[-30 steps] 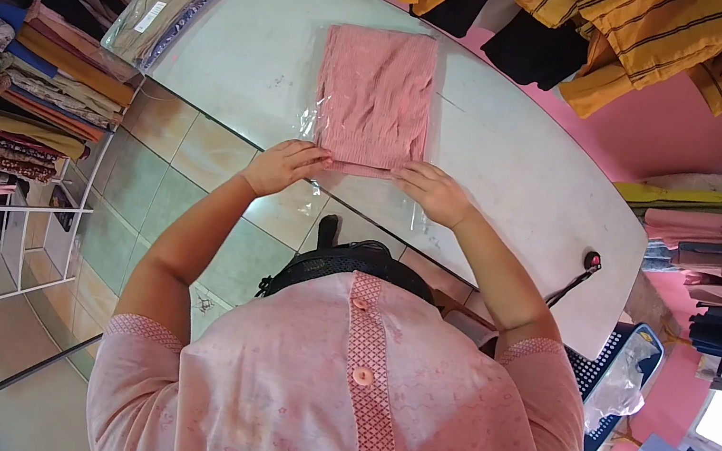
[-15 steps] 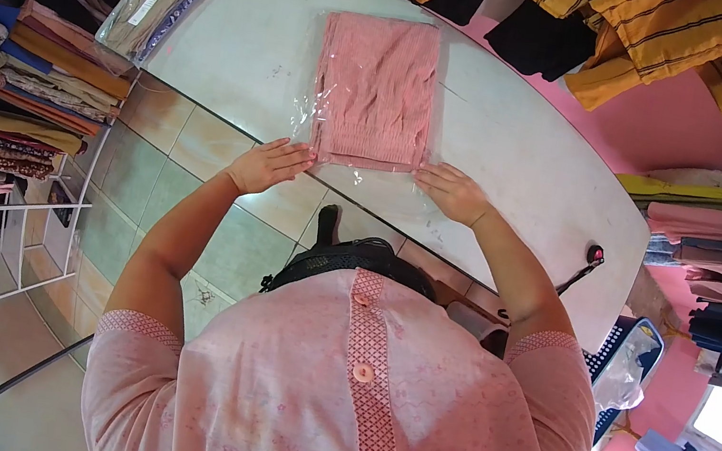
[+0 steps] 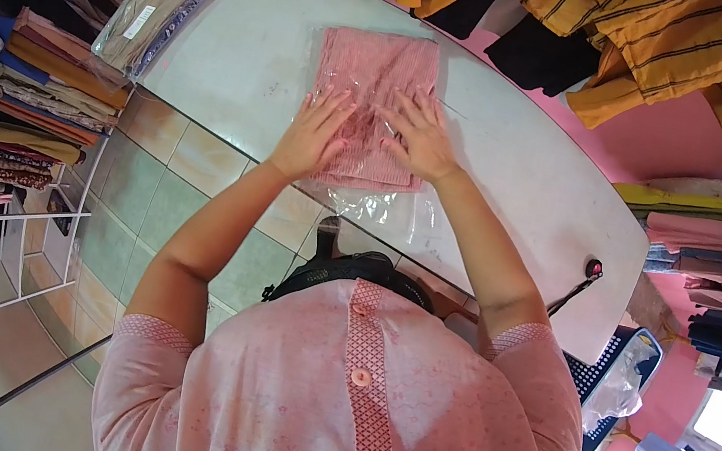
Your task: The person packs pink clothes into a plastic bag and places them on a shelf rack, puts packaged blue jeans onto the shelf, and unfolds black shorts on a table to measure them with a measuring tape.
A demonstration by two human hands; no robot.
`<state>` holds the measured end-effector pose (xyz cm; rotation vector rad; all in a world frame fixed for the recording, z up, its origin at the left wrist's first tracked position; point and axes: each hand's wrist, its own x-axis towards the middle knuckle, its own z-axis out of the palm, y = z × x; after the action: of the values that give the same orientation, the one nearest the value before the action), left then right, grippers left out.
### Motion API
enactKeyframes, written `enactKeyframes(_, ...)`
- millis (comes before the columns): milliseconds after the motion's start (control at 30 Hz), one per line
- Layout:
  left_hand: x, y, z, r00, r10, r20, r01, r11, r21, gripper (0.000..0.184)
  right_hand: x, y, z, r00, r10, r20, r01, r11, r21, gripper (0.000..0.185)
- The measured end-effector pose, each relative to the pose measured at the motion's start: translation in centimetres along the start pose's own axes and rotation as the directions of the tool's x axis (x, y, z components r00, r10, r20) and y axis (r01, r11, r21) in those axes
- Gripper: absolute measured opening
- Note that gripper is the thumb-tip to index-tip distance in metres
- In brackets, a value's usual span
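Observation:
A folded pink garment [image 3: 379, 60] in a clear plastic bag lies flat on the white table [image 3: 526, 168]. My left hand [image 3: 312, 135] rests on the left part of the bag, fingers spread and pointing away from me. On the right part lies my right hand [image 3: 424, 140], its fingers also apart. Neither hand grips anything. The bag's loose, shiny end [image 3: 373, 210] reaches over the table's near edge.
Packed beige and blue garments [image 3: 149, 14] lie at the table's left end. A red and black object [image 3: 594, 268] with a strap sits at the right. Folded clothes [image 3: 62, 86] fill shelves at left; a blue basket [image 3: 611, 366] stands at lower right.
Both hands have moved from the bag's near corners forward and inward onto its top, fingers now spread. The bagged garment appears slightly nearer to me than half a second ago.

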<state>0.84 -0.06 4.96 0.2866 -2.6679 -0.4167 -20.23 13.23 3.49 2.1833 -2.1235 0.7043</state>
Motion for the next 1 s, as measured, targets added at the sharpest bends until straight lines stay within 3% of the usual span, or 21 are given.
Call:
enactKeyframes(167,-1.5,-1.9,4.8,0.983,-0.055,0.177,0.044,0.997,0.063,0.072,-0.5,0.5,2.5,0.991,0.011,0.135,-0.01,1.0,-0.005,0.053)
enactKeyframes(600,-1.1,-1.8,5.2,0.986,-0.102,0.135,0.116,0.988,-0.099,0.062,-1.0,1.3,3.0,0.99,0.038,0.139,-0.045,0.998,0.045,0.055)
enactKeyframes(633,-1.1,-1.7,4.8,0.979,-0.165,0.12,0.174,0.982,-0.066,0.059,-1.0,1.3,2.9,0.993,0.037,0.116,-0.044,0.997,0.058,0.055)
enactKeyframes(700,-2.0,-0.8,3.8,0.953,-0.292,0.084,0.293,0.956,-0.004,0.054,-2.9,1.2,2.0,0.934,0.345,-0.092,-0.323,0.926,0.195,0.056)
enactKeyframes(733,-3.2,-1.1,4.9,0.919,-0.382,-0.1,0.373,0.923,-0.095,0.046,-4.4,1.3,1.6,0.853,0.491,-0.175,-0.434,0.855,0.283,0.056)
enactKeyframes(800,-4.8,-1.5,6.4,0.806,-0.567,-0.17,0.538,0.822,-0.186,0.043,-8.2,0.9,0.8,0.553,0.825,-0.114,-0.773,0.56,0.298,0.058)
enactKeyframes(833,-5.2,-1.3,6.3,0.736,-0.65,-0.19,0.609,0.758,-0.234,0.042,-9.6,0.2,0.1,0.534,0.845,0.028,-0.813,0.504,0.291,0.054)
enactKeyframes(900,-5.7,-0.8,5.7,0.77,-0.614,-0.172,0.567,0.783,-0.256,0.041,-12.2,-1.2,-1.4,0.454,0.835,0.31,-0.887,0.39,0.247,0.047)
enactKeyframes(933,-5.7,-0.5,5.5,0.787,-0.594,-0.167,0.544,0.795,-0.268,0.04,-13.5,-0.8,-0.6,0.475,0.809,0.347,-0.873,0.382,0.303,0.042)
enactKeyframes(1000,-5.5,0.1,5.0,0.726,-0.687,-0.034,0.633,0.686,-0.358,0.039,-15.3,0.1,1.2,0.529,0.743,0.409,-0.834,0.366,0.414,0.033)
